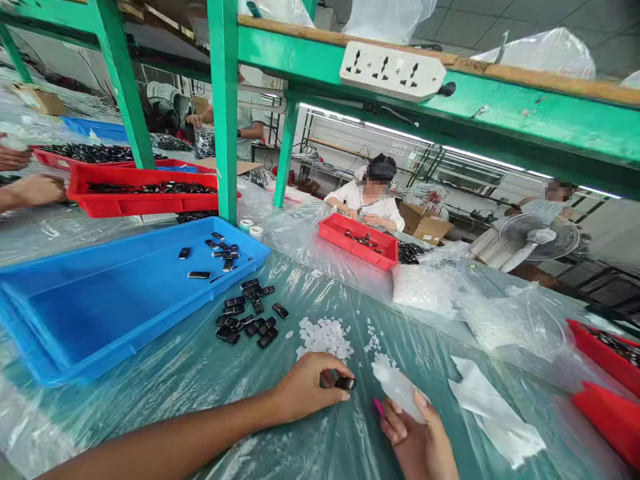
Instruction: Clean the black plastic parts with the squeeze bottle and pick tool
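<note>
Workbench (pixel 210 373): a green top was seen, covered with a clear plastic sheet, in a workshop with green shelf posts.
Black part (pixel 345 383): one small dark piece was held just above the sheet, near the front edge, between the two hands.
Left hand (pixel 310 388): it was closed on the black part, which was pinched between the thumb and the fingertips.
Clear bag (pixel 399 390): a small transparent pouch was held just to the right of the black part; whether they touched could not be told.
Right hand (pixel 420 443): the fingers were closed around the lower end of the clear bag.
Loose parts (pixel 247 320): a heap of similar black pieces was laid on the sheet behind the left hand.
White bits (pixel 324 337): a small pile was found just beside the loose parts, on their right.
Blue tray (pixel 100 313): it was set on the left, with a few black pieces in its far corner.
Flat bags (pixel 493 410): some white pouches were laid to the right of the right hand.
Red tray (pixel 355 255): it was placed further back, in front of a seated co-worker (pixel 370 200).
</note>
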A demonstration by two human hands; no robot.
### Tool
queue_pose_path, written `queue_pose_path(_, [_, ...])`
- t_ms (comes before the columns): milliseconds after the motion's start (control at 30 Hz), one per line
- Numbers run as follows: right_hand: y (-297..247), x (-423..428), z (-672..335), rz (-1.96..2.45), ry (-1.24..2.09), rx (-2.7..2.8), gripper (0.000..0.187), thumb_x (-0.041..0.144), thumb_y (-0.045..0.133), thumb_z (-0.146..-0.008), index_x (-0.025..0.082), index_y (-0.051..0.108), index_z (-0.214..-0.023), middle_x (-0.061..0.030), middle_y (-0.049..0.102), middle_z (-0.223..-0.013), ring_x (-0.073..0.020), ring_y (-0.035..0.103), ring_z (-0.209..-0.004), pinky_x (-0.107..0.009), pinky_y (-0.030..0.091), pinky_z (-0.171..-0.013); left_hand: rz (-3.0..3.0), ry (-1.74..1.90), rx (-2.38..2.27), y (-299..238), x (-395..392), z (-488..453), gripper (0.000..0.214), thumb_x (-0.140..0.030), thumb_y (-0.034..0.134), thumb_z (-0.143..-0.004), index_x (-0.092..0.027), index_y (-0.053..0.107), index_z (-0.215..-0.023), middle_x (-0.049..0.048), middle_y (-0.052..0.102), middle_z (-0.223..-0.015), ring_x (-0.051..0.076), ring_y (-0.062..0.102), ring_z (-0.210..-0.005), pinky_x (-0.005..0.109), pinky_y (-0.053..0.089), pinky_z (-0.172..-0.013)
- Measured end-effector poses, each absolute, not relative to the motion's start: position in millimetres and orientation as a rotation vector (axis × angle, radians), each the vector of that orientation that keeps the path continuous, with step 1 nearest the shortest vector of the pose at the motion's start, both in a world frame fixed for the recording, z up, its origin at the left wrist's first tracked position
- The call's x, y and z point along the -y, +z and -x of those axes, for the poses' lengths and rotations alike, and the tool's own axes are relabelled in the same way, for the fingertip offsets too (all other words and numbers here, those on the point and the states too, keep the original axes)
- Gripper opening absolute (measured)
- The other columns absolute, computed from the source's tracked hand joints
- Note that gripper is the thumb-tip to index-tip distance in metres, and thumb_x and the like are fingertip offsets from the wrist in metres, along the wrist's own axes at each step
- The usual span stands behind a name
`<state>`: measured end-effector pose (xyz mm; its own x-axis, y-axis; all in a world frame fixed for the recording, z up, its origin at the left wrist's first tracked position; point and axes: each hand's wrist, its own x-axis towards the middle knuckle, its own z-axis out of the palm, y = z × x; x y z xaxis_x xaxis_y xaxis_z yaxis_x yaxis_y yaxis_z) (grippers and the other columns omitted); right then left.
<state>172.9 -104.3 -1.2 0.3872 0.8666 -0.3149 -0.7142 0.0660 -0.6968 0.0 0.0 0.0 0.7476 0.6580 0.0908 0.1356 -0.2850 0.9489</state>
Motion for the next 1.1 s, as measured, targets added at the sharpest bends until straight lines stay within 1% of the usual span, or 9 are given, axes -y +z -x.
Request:
queue_pose_path(133, [-10.5, 101.5, -176.7, 0.986, 1.137, 0.286, 0.031, 0.045, 0.064, -0.073, 0.017, 0.059, -0.086, 0.0096, 0.041, -0.048, -0.0015, 0.028, -0.036, -0.018, 0.03, -0.039, -1.847, 0.59, -0.606, -1.3, 1.4, -1.3, 0.025, -0.031, 0.066, -0.072, -0.019, 0.069, -0.094, 0.0035, 0.067, -0.091, 0.014, 0.059, -0.076, 0.02, 0.046, -0.066])
queue_pose_path(233, [-15.6, 101.8, -179.0, 1.094, 1.082, 0.37, 0.038, 0.051, 0.06, -0.074, 0.015, 0.061, -0.085, 0.0109, 0.033, -0.045, -0.0016, 0.023, -0.035, -0.018, 0.029, -0.038, -1.868, 0.593, -0.602, -2.9, 0.8, -1.9, 0.026, -0.032, 0.067, -0.072, -0.02, 0.068, -0.095, 0.0033, 0.066, -0.092, 0.014, 0.059, -0.076, 0.021, 0.046, -0.067])
queue_pose_path(367, [-15.9, 105.9, -178.7, 1.258, 0.991, 0.473, 0.04, 0.053, 0.06, -0.074, 0.015, 0.061, -0.086, 0.0105, 0.028, -0.045, -0.0035, 0.025, -0.038, -0.018, 0.028, -0.04, -1.892, 0.587, -0.6, -3.4, 0.2, -2.3, 0.027, -0.032, 0.067, -0.072, -0.02, 0.068, -0.097, 0.0036, 0.066, -0.092, 0.014, 0.06, -0.075, 0.021, 0.046, -0.066])
queue_pose_path(433, [-13.5, 108.5, -176.6, 1.341, 0.926, 0.528, 0.041, 0.053, 0.061, -0.072, 0.015, 0.061, -0.088, 0.0089, 0.032, -0.045, -0.0054, 0.03, -0.041, -0.019, 0.028, -0.041, -1.908, 0.581, -0.598, -2.7, 0.4, -2.2, 0.026, -0.032, 0.067, -0.072, -0.021, 0.068, -0.096, 0.0034, 0.065, -0.091, 0.014, 0.059, -0.074, 0.021, 0.046, -0.065])
queue_pose_path(533, [-8.8, 111.9, -172.1, 1.448, 0.786, 0.65, 0.04, 0.053, 0.062, -0.071, 0.016, 0.061, -0.085, 0.0048, 0.045, -0.05, -0.0079, 0.038, -0.046, -0.02, 0.03, -0.043, -1.938, 0.571, -0.601, -1.8, 0.4, -1.7, 0.025, -0.033, 0.066, -0.073, -0.022, 0.068, -0.095, 0.0026, 0.065, -0.091, 0.013, 0.059, -0.074, 0.021, 0.046, -0.064])
queue_pose_path(667, [-4.4, 115.5, -167.7, 1.534, 0.67, 0.762, 0.039, 0.054, 0.061, -0.07, 0.018, 0.062, -0.085, 0.0023, 0.053, -0.057, -0.0094, 0.041, -0.05, -0.021, 0.03, -0.046, -1.981, 0.564, -0.615, -2.2, 0.1, -1.1, 0.025, -0.035, 0.066, -0.073, -0.023, 0.068, -0.096, 0.0018, 0.064, -0.09, 0.013, 0.058, -0.074, 0.021, 0.045, -0.063])
queue_pose_path(767, [-2.6, 117.3, -166.6, 1.57, 0.656, 0.743, 0.04, 0.055, 0.062, -0.069, 0.019, 0.061, -0.088, -0.0004, 0.06, -0.071, -0.0123, 0.048, -0.061, -0.022, 0.034, -0.051, -1.991, 0.559, -0.62, -2.6, 0.4, -1.2, 0.025, -0.035, 0.066, -0.074, -0.024, 0.068, -0.096, 0.0018, 0.064, -0.09, 0.013, 0.057, -0.073, 0.021, 0.045, -0.064])
queue_pose_path(867, [-0.8, 117.9, -166.3, 1.59, 0.635, 0.749, 0.041, 0.056, 0.063, -0.068, 0.02, 0.06, -0.089, -0.0016, 0.062, -0.08, -0.0145, 0.05, -0.069, -0.022, 0.037, -0.055, -1.999, 0.564, -0.62, -2.5, 0.9, -1.4, 0.024, -0.035, 0.065, -0.074, -0.024, 0.067, -0.096, 0.0019, 0.064, -0.09, 0.013, 0.057, -0.074, 0.021, 0.045, -0.065])
queue_pose_path(1100, [2.7, 118.1, -165.3, 1.598, 0.625, 0.778, 0.039, 0.056, 0.062, -0.068, 0.02, 0.061, -0.084, -0.0013, 0.062, -0.074, -0.0146, 0.051, -0.065, -0.022, 0.038, -0.053, -2.016, 0.551, -0.611, -1.6, 1.1, -0.3, 0.023, -0.035, 0.064, -0.075, -0.024, 0.067, -0.095, 0.0015, 0.063, -0.089, 0.013, 0.056, -0.074, 0.02, 0.044, -0.063])
